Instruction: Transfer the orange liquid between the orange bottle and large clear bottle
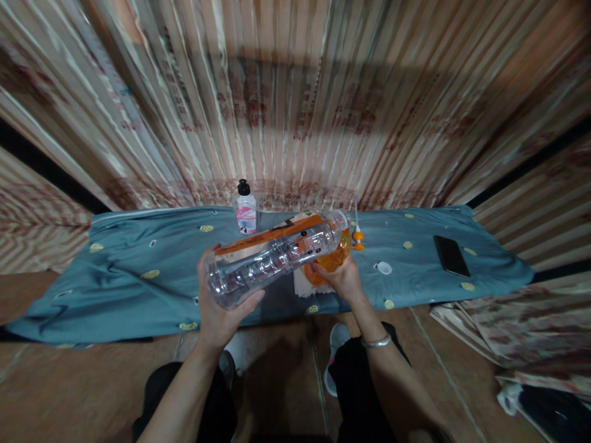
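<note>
A large clear plastic bottle (272, 261) with an orange and white label lies tilted in the air, its neck toward the right. My left hand (226, 311) is wrapped round its base. Below and behind its mouth is an orange bottle (336, 253), which my right hand (342, 278) grips. The mouth of the clear bottle overlaps the top of the orange one, so whether they touch is hard to tell. Under the orange bottle lies a white tissue (305, 287). An orange and white pump top (357, 239) stands just to the right.
On the teal cloth-covered surface (138, 289) a small bottle with a black cap and pink label (246, 212) stands at the back. A white round cap (384, 268) and a dark phone (451, 255) are on the right. Patterned curtains (295, 123) hang behind.
</note>
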A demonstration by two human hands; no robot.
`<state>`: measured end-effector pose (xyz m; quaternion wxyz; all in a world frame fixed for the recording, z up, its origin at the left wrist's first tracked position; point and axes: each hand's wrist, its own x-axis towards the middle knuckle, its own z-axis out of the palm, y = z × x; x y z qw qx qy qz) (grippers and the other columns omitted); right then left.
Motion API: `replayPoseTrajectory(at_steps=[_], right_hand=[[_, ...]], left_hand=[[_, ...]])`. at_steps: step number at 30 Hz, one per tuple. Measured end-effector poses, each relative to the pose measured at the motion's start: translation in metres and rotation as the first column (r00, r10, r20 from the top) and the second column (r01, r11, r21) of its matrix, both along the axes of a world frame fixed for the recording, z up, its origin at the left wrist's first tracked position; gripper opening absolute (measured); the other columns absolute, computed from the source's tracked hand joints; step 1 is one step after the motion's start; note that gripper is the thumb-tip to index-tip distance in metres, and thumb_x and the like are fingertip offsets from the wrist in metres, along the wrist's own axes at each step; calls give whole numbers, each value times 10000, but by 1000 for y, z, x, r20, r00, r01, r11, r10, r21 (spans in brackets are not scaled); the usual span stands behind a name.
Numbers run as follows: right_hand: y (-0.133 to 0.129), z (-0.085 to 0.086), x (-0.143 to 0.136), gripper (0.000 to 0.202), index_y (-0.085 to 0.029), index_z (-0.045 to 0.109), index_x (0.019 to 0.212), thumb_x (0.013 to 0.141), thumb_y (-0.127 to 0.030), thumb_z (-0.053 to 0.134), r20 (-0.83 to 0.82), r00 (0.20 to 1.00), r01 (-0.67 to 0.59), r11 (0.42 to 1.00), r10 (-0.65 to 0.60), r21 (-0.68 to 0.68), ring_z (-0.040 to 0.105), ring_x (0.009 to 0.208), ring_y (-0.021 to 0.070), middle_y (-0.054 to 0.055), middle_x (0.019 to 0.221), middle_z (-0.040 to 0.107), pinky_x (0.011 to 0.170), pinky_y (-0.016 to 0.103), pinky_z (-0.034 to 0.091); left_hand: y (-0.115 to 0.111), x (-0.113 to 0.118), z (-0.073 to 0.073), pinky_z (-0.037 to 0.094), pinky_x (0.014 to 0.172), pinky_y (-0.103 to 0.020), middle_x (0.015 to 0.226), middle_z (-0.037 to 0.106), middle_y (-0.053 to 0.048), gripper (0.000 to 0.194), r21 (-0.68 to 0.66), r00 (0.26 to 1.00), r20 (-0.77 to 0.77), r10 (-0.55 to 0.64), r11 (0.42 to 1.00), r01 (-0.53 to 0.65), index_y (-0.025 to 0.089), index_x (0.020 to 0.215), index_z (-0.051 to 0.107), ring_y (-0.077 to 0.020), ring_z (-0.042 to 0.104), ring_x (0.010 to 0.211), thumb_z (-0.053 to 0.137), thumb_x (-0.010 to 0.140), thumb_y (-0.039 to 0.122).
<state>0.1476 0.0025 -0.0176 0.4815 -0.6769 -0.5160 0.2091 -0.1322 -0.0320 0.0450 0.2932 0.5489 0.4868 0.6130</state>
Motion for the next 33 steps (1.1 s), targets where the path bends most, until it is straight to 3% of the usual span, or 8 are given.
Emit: replayPoseTrajectory(at_steps=[12,20,26,33], right_hand=[[-1,2,-1,809,-182,578,1276,630,-592,839,7,1000,-5,1000,5,-13,784,1100,374,167,1113,818,888,467,657],[0,0,-1,780,-208,584,1245,617,-583,856,22,1000,15,1000,-15,0,770,1143,372,163,1146,811,923,476,648],[1,-1,-1,788,-197,584,1257,631,-604,834,2,1000,0,1000,0,18,764,1146,385,180,1189,798,977,546,630],[0,-1,0,842,-179,573,1295,629,-624,833,17,1000,-4,1000,3,7,755,1172,380,182,1188,798,987,522,631]], left_hand=[[0,0,-3,510,1150,-613,1372,642,-146,1020,9,1000,17,3,1000,-3,269,1426,501,-357,683,1247,986,561,506],[1,1,-1,552,1109,-583,1341,655,-128,992,27,1000,5,16,1000,-16,280,1407,520,-339,697,1207,987,561,502],[1,1,-2,518,1143,-599,1376,638,-139,1006,28,1000,-5,30,999,-30,261,1405,521,-355,680,1245,990,549,504],[1,1,-3,513,1156,-587,1390,636,-136,1010,14,1000,17,-1,1000,1,277,1428,501,-350,672,1271,987,567,479]])
